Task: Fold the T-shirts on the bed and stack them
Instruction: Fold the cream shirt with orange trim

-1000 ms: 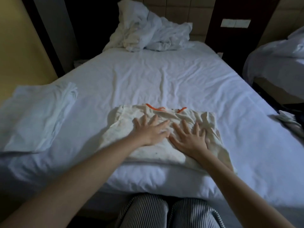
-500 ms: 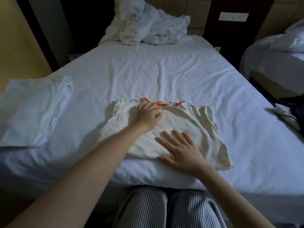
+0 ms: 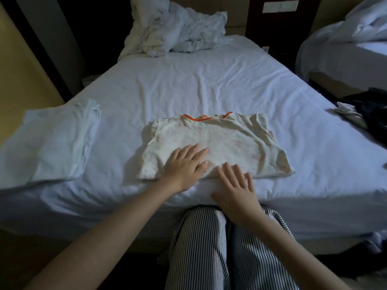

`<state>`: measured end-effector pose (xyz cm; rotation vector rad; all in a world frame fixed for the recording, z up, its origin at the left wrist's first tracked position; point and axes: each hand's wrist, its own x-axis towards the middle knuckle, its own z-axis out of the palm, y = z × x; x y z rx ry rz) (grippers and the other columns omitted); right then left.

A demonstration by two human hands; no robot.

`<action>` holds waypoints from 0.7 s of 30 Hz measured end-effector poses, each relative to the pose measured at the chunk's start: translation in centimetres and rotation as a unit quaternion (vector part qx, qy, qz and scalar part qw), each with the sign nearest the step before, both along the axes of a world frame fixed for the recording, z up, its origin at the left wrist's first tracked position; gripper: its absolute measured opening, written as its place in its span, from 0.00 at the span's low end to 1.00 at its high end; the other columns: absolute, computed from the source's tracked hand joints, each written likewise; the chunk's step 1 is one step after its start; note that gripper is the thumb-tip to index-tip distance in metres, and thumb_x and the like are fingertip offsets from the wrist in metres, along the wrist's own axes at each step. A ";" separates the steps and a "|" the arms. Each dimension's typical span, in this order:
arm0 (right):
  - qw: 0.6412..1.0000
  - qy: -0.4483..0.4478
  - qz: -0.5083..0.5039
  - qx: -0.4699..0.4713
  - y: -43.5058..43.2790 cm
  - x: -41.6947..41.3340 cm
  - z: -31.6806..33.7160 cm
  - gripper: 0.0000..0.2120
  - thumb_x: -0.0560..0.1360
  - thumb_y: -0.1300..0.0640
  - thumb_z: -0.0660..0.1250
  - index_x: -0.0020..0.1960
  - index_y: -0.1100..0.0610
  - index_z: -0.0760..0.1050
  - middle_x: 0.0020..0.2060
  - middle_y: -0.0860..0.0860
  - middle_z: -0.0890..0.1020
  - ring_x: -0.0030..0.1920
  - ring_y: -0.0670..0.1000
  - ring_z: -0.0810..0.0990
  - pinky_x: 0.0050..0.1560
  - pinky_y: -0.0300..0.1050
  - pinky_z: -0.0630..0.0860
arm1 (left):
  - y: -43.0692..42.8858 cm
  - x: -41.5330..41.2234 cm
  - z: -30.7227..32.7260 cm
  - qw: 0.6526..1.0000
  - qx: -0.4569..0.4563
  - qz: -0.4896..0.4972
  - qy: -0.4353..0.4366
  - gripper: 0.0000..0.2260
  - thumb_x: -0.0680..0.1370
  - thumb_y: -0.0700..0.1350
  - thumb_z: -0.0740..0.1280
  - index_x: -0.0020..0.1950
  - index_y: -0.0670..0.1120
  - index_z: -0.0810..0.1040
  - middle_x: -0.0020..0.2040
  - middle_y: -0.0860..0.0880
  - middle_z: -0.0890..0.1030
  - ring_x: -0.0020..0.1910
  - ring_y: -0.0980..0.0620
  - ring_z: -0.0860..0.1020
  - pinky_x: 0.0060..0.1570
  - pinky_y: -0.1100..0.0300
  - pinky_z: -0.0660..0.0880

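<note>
Shadow obscures dark heap cut off at right, possibly clothes. Cream T-shirt lies folded on bed, near centre; left hand rests flat on it, right hand flat at its near hem, neither grasping. Pale folded shirt lies left.

A heap of crumpled white bedding lay at the far end, against a tan panelled headboard. To the right of the heap, a dark vertical panel carried a white double switch plate. A second bed with rumpled covers stood at the right edge. A dark garment lay in front of it. A yellow wall ran along the left side. Striped trousers occupied the lower centre of the view.
</note>
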<state>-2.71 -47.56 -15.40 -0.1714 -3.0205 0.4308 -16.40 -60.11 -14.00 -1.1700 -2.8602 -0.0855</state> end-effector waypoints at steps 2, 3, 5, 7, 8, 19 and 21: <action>0.998 -0.005 0.013 -0.060 -2.1 1.4 0.7 0.37 0.69 0.36 0.39 0.74 0.48 0.60 0.76 0.49 0.54 0.76 0.53 0.47 0.73 0.51 0.46 | -0.9 0.3 -0.1 1.000 -0.004 -0.013 -0.012 0.32 0.74 0.63 0.34 0.77 0.58 0.51 0.78 0.53 0.51 0.76 0.53 0.50 0.73 0.54 0.45; 0.993 0.028 0.009 -0.112 -3.0 1.9 1.2 0.31 0.73 0.39 0.46 0.70 0.49 0.67 0.73 0.49 0.64 0.74 0.52 0.57 0.72 0.49 0.55 | -1.0 0.2 0.2 0.999 -0.001 -0.018 -0.034 0.28 0.78 0.62 0.38 0.77 0.58 0.52 0.78 0.53 0.52 0.76 0.53 0.51 0.73 0.54 0.45; 0.958 0.064 -0.066 -0.271 -4.2 1.6 2.1 0.20 0.78 0.47 0.58 0.65 0.55 0.73 0.59 0.50 0.78 0.63 0.51 0.73 0.62 0.45 0.69 | -0.6 -0.9 1.5 0.995 0.026 -0.034 -0.089 0.22 0.82 0.57 0.48 0.75 0.56 0.60 0.77 0.52 0.59 0.75 0.52 0.56 0.73 0.54 0.51; 0.828 0.033 -0.189 -0.527 -5.2 0.4 3.2 0.20 0.78 0.53 0.62 0.66 0.62 0.70 0.48 0.53 0.78 0.49 0.51 0.78 0.47 0.43 0.73 | 0.1 -2.5 3.2 0.984 0.075 -0.038 -0.159 0.18 0.82 0.53 0.55 0.68 0.50 0.72 0.70 0.49 0.72 0.69 0.48 0.67 0.69 0.53 0.62; 0.727 0.026 -0.242 -0.642 -5.4 -0.4 3.6 0.21 0.78 0.54 0.63 0.66 0.65 0.69 0.43 0.55 0.77 0.42 0.51 0.76 0.42 0.43 0.72 | 0.5 -3.5 4.0 0.977 0.091 -0.030 -0.189 0.16 0.81 0.52 0.58 0.64 0.47 0.76 0.65 0.47 0.76 0.65 0.47 0.72 0.66 0.53 0.66; 0.479 0.063 -0.431 -0.762 -6.6 -7.8 4.0 0.25 0.71 0.52 0.72 0.63 0.61 0.70 0.57 0.56 0.78 0.48 0.56 0.79 0.52 0.53 0.75 | 7.3 -11.6 4.8 0.979 0.073 0.025 -0.189 0.30 0.78 0.57 0.61 0.75 0.45 0.58 0.74 0.46 0.65 0.72 0.46 0.64 0.67 0.52 0.64; 0.493 0.092 -0.452 -0.738 -6.9 -8.1 3.2 0.19 0.72 0.54 0.70 0.57 0.62 0.70 0.55 0.57 0.77 0.55 0.59 0.78 0.59 0.56 0.74 | 8.2 -12.6 4.3 0.987 0.049 0.015 -0.151 0.33 0.77 0.62 0.60 0.76 0.45 0.56 0.76 0.47 0.60 0.74 0.48 0.57 0.69 0.50 0.57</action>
